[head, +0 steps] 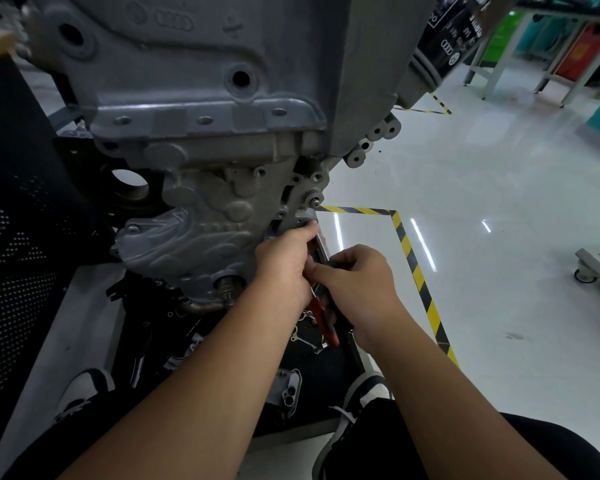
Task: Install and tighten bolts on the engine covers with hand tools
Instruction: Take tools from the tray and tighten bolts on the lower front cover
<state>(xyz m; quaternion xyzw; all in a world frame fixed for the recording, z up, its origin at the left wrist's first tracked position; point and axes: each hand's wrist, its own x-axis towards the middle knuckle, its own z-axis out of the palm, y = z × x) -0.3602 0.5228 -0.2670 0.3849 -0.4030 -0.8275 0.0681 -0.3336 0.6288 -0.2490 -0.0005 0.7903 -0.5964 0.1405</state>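
Ratchet (321, 249) gripped by both hands' fingers (310, 230) beside engine cover (187, 237).

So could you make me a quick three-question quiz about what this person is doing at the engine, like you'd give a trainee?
1. True or false: both hands are on the ratchet wrench at the lower right corner of the engine block.
2. Which hand is nearer the wrench's head?
A. left hand
B. right hand
3. Fill in: the striped floor tape is yellow and ____.

Key: 1 true; 2 A, its grip sits just under the head, against the engine; 3 black.
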